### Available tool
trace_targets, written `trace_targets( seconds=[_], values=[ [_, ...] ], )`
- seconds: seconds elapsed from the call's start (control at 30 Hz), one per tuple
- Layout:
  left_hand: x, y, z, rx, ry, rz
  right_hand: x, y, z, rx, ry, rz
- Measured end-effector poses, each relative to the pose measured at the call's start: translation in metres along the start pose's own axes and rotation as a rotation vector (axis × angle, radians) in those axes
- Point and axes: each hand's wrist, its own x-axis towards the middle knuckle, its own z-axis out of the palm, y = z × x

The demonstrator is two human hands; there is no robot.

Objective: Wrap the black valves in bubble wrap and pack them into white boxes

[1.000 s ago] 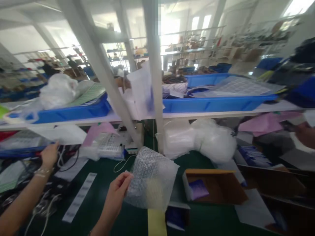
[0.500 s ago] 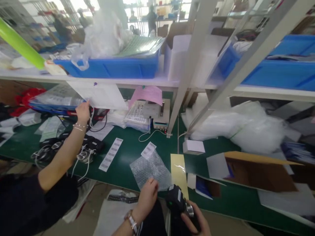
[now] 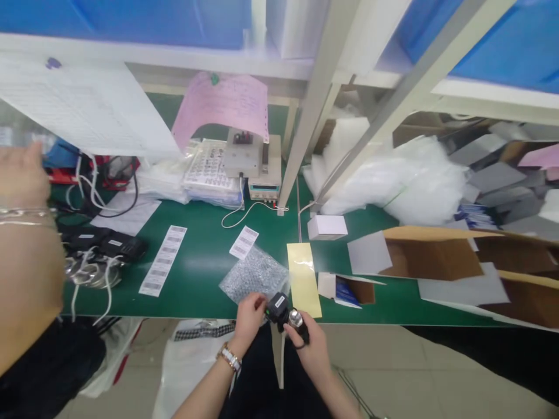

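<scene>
1. The bubble-wrap bag (image 3: 253, 273), held up a second earlier, now lay on the green tabletop (image 3: 201, 262); a black device (image 3: 278, 304), unseen then, was at its near edge.
2. The right hand (image 3: 313, 342) gripped the device; the left hand (image 3: 250, 319) was curled narrow beside it, contact unclear.
3. Blocky black casing met a shiny, rounded metal fitting (image 3: 296, 318); the bag looked clear and pebbled.

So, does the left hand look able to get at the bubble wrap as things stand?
Probably yes: the bubble wrap lies just beyond the left hand, with nothing seen between them; the labels sit only at its far corner.
</scene>
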Motion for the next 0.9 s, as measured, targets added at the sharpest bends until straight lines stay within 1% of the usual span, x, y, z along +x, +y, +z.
trace_targets(
  seconds=[0.03, 0.1, 0.17, 0.23, 0.3, 0.37, 0.47, 0.5, 0.57, 0.63, 0.7, 0.77, 0.83, 0.87, 0.9],
  values=[
    [-0.003, 0.004, -0.004, 0.005, 0.019, 0.029, 0.000, 0.003, 0.001, -0.068, 0.017, -0.050],
    [-0.009, 0.011, -0.008, 0.014, 0.020, 0.095, 0.001, 0.008, 0.002, -0.195, 0.038, -0.161],
    [-0.016, 0.017, -0.006, 0.067, 0.035, 0.231, 0.005, 0.013, 0.005, -0.252, 0.049, -0.217],
    [-0.023, 0.021, 0.001, 0.162, 0.093, 0.433, 0.011, 0.016, 0.009, -0.199, 0.073, -0.204],
    [-0.029, 0.025, 0.008, 0.232, 0.154, 0.612, 0.019, 0.018, 0.013, -0.076, 0.068, -0.159],
    [-0.034, 0.031, 0.014, 0.207, 0.166, 0.678, 0.028, 0.020, 0.020, 0.031, 0.050, -0.173],
    [-0.038, 0.042, 0.017, 0.126, 0.142, 0.675, 0.043, 0.025, 0.034, 0.158, 0.036, -0.244],
    [-0.038, 0.044, 0.017, 0.114, 0.137, 0.661, 0.048, 0.025, 0.041, 0.210, 0.034, -0.235],
    [-0.038, 0.045, 0.015, 0.120, 0.140, 0.625, 0.059, 0.024, 0.053, 0.294, 0.040, -0.173],
    [-0.037, 0.040, 0.009, 0.167, 0.175, 0.593, 0.070, 0.019, 0.064, 0.296, 0.064, -0.152],
    [-0.035, 0.030, 0.002, 0.222, 0.228, 0.554, 0.079, 0.012, 0.073, 0.255, 0.087, -0.179],
    [-0.032, 0.020, -0.006, 0.221, 0.241, 0.501, 0.086, 0.006, 0.079, 0.269, 0.084, -0.150],
    [-0.029, 0.014, -0.014, 0.161, 0.185, 0.452, 0.092, 0.005, 0.084, 0.317, 0.061, -0.078],
    [-0.029, 0.014, -0.017, 0.128, 0.142, 0.436, 0.094, 0.007, 0.086, 0.309, 0.041, -0.078],
    [-0.029, 0.016, -0.020, 0.097, 0.093, 0.425, 0.097, 0.010, 0.088, 0.272, 0.018, -0.117]
  ],
)
